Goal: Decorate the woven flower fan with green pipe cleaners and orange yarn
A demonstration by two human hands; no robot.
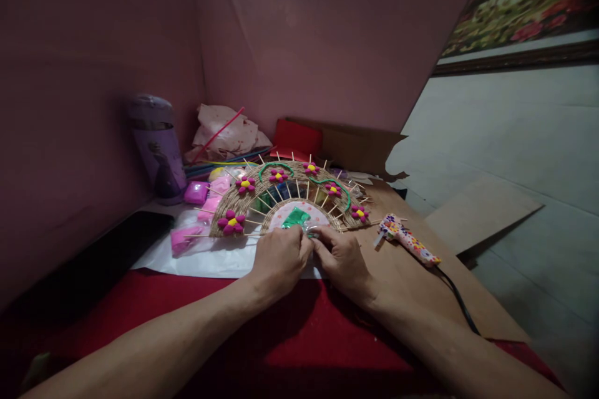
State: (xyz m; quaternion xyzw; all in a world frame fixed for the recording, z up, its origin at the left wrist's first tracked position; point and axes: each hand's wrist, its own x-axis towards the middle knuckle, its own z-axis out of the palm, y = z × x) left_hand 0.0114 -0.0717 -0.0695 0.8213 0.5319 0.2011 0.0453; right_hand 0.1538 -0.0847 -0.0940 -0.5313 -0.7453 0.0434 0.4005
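A clear plastic packet with green modelling clay (pixel 296 217) is pinched between my two hands at the near edge of a woven fan. My left hand (pixel 282 259) is closed on the packet's left side, thumb toward the middle. Facing it, my right hand (pixel 342 260) grips the packet's edge with bent fingers. The half-round fan (pixel 224 202) is made of twine wound over thin sticks, with magenta clay flowers (pixel 231 222) and green clay vines (pixel 344 188) on it. Part of the packet is hidden behind my fingers.
A floral-patterned glue gun (pixel 409 242) with a black cord lies on cardboard (pixel 388 274) at right. Packets of pink clay (pixel 185 240) and a purple tumbler (pixel 159 149) stand left, near a dark phone-like slab (pixel 103 249). Crumpled pink cloth (pixel 229 131) lies behind.
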